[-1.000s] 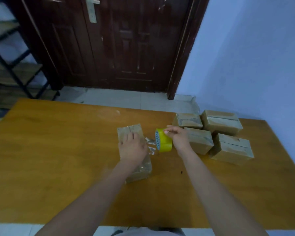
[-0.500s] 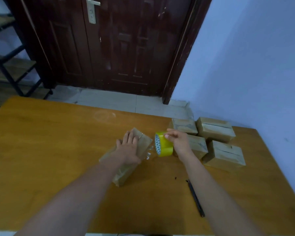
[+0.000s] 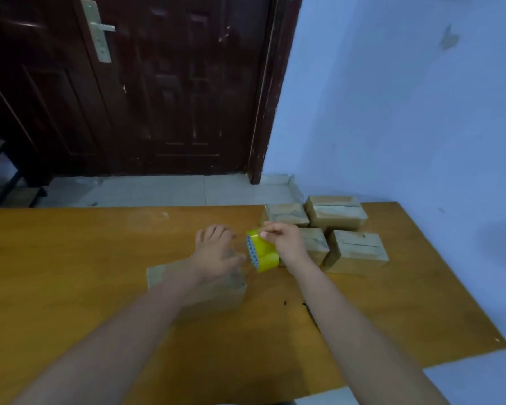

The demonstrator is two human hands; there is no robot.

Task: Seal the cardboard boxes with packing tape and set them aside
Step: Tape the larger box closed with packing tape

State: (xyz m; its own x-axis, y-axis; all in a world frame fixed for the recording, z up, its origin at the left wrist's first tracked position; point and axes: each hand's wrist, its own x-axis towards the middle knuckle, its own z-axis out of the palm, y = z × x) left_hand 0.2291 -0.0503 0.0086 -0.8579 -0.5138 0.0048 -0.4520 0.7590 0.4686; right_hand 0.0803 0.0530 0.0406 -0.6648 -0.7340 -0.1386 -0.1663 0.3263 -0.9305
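A cardboard box point(image 3: 170, 276) lies on the wooden table point(image 3: 70, 258), long side across my view. My left hand point(image 3: 216, 254) presses flat on its right end, fingers spread, and hides that end. Just right of it my right hand point(image 3: 287, 244) grips a yellow roll of packing tape point(image 3: 262, 254), held on edge above the table. A short strip of clear tape seems to run from the roll to the box, blurred. Several sealed cardboard boxes point(image 3: 355, 251) sit grouped behind my right hand.
A dark pen point(image 3: 310, 312) lies on the table, partly under my right forearm. The blue wall point(image 3: 406, 112) borders the table on the right. A dark wooden door point(image 3: 146, 83) stands beyond the far edge, and a metal shelf point(image 3: 0, 182) at the far left.
The box under my left hand has turned from lengthwise to crosswise. The tape roll stays in my right hand beside it. My view has swung to the right.
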